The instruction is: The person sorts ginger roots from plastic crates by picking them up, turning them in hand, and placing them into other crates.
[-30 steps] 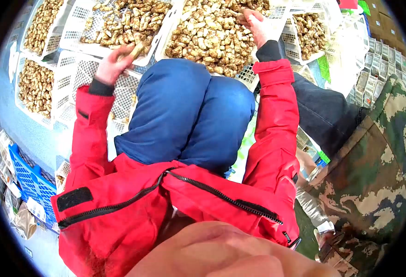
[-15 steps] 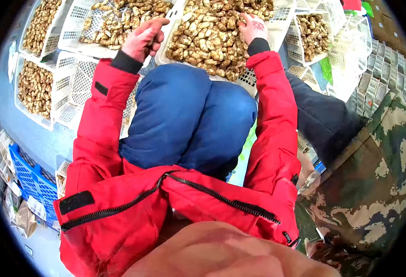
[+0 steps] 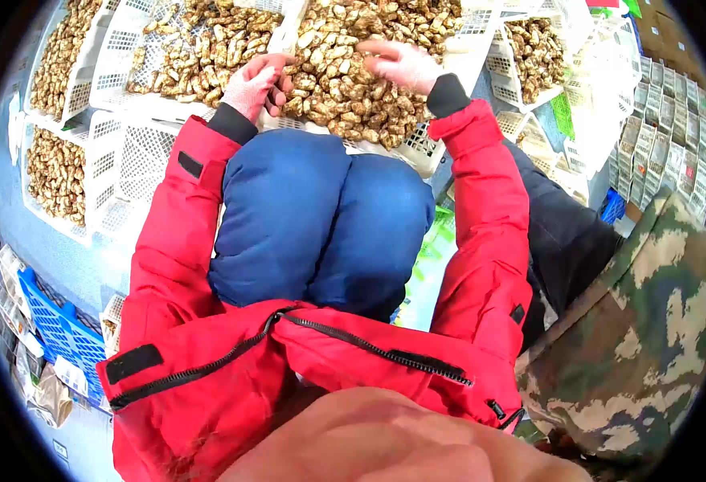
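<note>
A heap of small brown-and-cream mushrooms (image 3: 345, 76) fills the white plastic crate (image 3: 473, 44) in front of my knees. My right hand (image 3: 407, 66) is over the heap from the right, fingers stretched leftward and apart, with nothing visible in them. At the crate's left edge is my left hand (image 3: 258, 83), its fingers curled in and the index finger reaching toward the heap. Whatever may lie inside those curled fingers is hidden. Left of it, a second white crate (image 3: 112, 60) holds more mushrooms (image 3: 216, 44), spread thinner, with its mesh bottom showing in places.
More mushrooms lie in crates at far left (image 3: 55, 177) and right (image 3: 536, 60). A white crate (image 3: 140, 157) shows its bare mesh near my left sleeve. A person in a camouflage jacket (image 3: 634, 321) is close at right. Stacked clear boxes (image 3: 666, 120) and a blue crate (image 3: 63, 329) stand farther out.
My right hand has moved left and its fingers have stretched out over the heap. My left hand stays near the crate's left edge. The view has shifted slightly, and the person at right has shifted.
</note>
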Demonstrator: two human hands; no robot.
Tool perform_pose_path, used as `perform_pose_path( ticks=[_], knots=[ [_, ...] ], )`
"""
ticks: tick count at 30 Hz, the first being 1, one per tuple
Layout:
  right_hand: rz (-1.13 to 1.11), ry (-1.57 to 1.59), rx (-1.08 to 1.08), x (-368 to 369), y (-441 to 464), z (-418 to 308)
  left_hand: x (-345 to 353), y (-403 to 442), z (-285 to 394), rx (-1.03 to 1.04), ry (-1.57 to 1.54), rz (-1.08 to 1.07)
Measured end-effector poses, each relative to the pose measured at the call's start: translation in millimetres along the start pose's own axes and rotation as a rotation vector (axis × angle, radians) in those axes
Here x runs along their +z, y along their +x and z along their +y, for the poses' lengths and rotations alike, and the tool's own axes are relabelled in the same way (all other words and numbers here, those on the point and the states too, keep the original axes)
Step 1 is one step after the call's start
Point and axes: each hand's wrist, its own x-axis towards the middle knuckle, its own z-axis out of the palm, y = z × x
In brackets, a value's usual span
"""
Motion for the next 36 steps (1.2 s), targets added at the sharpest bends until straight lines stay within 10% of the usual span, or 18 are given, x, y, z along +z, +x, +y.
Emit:
perform_pose_path(
  ticks=[5,7,11,14,18,21,32,34,36],
  knots=[
    [0.608,-0.296,0.006,-23,90,34,5,1,2,-0.014,0.054,0.046],
    [0.413,-0.241,0.265,10,106,7,5,3,1,-0.04,0.046,0.084],
    [0.232,-0.4,-0.228,33,74,1,-3,7,-1,-0.027,0.04,0.039],
    [0.099,0.258,-0.244,2,46,21,-4,7,-2,-0.03,-0.015,0.014],
    [0.848,-0.382,0.366,-46,74,116,-4,6,-1,-0.033,0.028,0.031],
    [0.698,-0.477,0.624,-27,76,86,0,7,4,-0.03,0.034,0.06],
    [-0.043,-0.302,-0.131,24,-9,-15,-3,3,1,-0.005,0.024,-0.004],
    [-0.268,0.366,0.098,3,-12,-7,1,3,1,-0.014,0.086,0.048],
    [0.099,0.305,0.104,-10,13,33,2,2,1,-0.018,0.057,0.039]
  ],
)
